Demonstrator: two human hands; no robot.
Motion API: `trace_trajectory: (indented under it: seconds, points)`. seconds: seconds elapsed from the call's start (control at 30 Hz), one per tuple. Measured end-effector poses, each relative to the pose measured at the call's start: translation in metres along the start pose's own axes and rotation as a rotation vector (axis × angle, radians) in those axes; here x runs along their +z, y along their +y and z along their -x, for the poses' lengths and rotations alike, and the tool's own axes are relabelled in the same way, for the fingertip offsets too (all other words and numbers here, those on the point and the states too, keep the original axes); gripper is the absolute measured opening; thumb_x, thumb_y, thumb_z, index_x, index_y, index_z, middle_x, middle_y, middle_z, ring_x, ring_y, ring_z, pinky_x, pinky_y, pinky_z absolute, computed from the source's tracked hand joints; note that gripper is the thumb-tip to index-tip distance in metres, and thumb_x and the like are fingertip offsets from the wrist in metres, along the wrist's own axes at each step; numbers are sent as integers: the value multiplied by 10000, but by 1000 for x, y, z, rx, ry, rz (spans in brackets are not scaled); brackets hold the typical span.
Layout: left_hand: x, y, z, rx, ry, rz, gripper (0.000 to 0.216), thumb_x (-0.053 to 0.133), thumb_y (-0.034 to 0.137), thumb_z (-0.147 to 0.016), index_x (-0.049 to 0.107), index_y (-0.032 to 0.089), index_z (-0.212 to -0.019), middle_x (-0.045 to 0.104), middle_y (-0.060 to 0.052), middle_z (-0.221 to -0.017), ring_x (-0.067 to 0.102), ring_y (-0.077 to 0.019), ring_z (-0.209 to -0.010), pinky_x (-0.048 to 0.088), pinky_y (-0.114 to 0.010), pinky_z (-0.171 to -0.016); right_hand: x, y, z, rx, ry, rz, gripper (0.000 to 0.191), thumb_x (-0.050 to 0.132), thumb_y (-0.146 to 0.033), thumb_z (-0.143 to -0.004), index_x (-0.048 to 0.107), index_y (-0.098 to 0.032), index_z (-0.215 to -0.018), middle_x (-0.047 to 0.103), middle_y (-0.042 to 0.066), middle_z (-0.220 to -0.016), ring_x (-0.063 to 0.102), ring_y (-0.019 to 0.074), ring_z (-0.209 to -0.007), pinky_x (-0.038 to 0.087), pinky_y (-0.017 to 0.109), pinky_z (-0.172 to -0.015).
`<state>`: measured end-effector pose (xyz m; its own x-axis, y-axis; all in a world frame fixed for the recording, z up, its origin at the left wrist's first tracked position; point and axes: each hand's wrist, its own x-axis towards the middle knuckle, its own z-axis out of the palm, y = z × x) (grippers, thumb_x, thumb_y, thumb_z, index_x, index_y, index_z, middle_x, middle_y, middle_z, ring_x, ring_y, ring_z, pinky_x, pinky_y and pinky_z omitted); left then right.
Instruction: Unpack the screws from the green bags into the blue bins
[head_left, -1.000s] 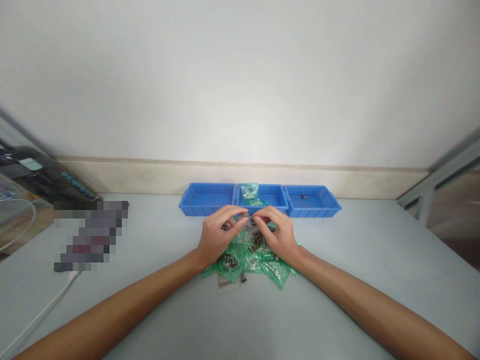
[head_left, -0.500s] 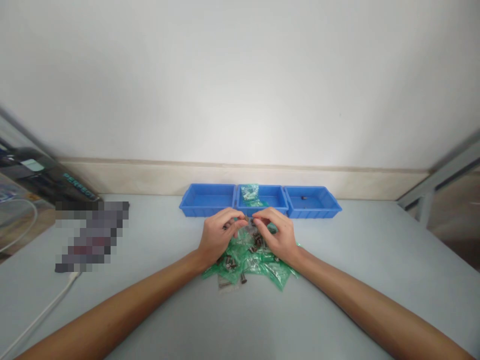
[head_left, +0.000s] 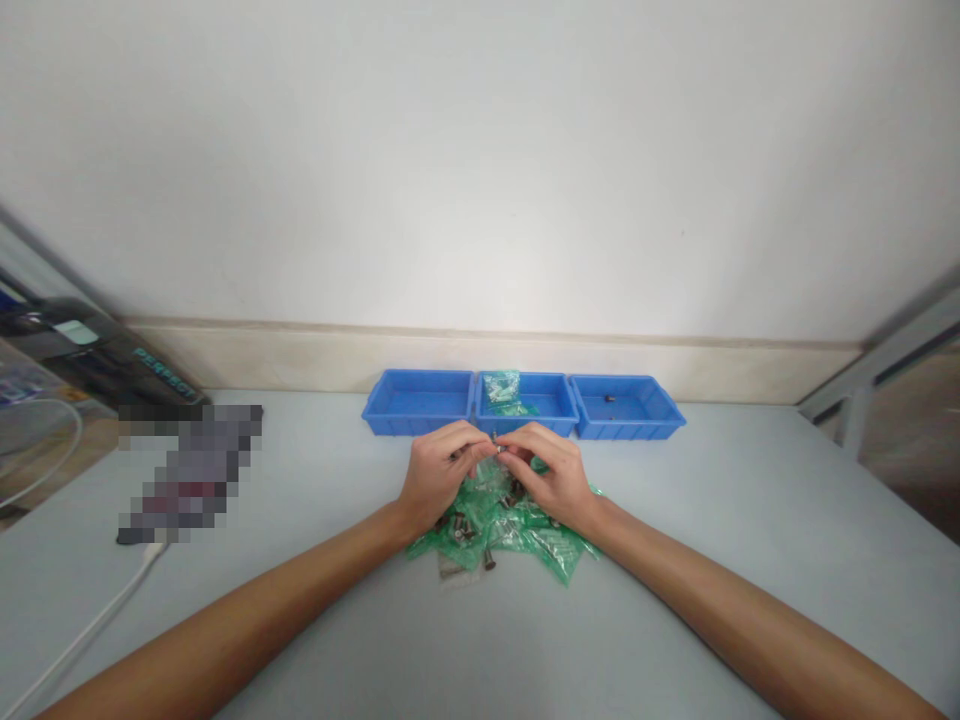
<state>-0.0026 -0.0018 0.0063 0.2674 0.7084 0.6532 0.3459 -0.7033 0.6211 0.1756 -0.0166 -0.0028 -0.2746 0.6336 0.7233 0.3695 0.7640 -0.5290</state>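
Note:
My left hand (head_left: 437, 475) and my right hand (head_left: 549, 475) meet above a pile of small green plastic bags (head_left: 501, 525) holding dark metal parts. Both hands pinch one small clear-green bag (head_left: 489, 465) between thumbs and fingertips, with a tiny metal part (head_left: 498, 450) showing where the fingertips touch. Loose dark screws lie among the bags. Behind the hands stand three blue trays in a row: the left tray (head_left: 417, 400), the middle tray (head_left: 551, 398) with green bags in it, and the right tray (head_left: 630, 405) with one small dark part.
A blurred dark object (head_left: 187, 470) lies on the grey table (head_left: 675, 560) at the left, with a white cable (head_left: 82, 630) running from it toward the near edge. A dark box (head_left: 112, 365) leans at the far left. A metal frame (head_left: 885, 370) stands at the right.
My fingertips have drawn closer together over the pile, so the gap between the two hands has shut. The view has shifted slightly.

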Motion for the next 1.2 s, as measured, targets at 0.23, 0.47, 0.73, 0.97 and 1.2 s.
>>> trace_trajectory:
  seconds: [0.23,0.47,0.73,0.97,1.2]
  points:
    - [0,3,1,-46,27,-14,168,606,307,-882,680,167,-825,675,-12,-763,537,-80,-505,458,-205,-544,0,-1,0,64,64,69,145,556,-226,-926,676,-194,-1001,658,37,-768,607,159,-690,509,281,-660]
    - [2,4,0,1,46,-40,101,624,238,-850,688,161,-841,684,-16,-758,538,-79,-522,440,-182,-504,0,-1,-1,58,83,73,123,577,-225,-914,674,-186,-978,638,30,-740,590,152,-664,500,273,-643]
    - [3,5,0,-11,63,-58,105,611,226,-842,675,154,-801,681,-17,-733,522,-77,-502,430,-185,-488,0,-2,-2,95,65,57,123,586,-246,-909,675,-187,-969,632,30,-740,588,152,-658,499,268,-625]
    - [3,5,-1,-13,56,-77,103,596,205,-833,681,159,-797,692,-19,-740,525,-75,-495,439,-181,-481,0,-3,-2,103,62,46,110,595,-253,-900,679,-187,-928,642,30,-730,595,155,-660,500,271,-636]
    - [3,6,-1,-11,57,-78,104,598,192,-824,686,157,-781,693,-17,-726,515,-71,-482,430,-175,-473,0,-3,-2,106,69,52,94,601,-240,-894,674,-185,-915,632,25,-718,588,151,-648,491,266,-626]
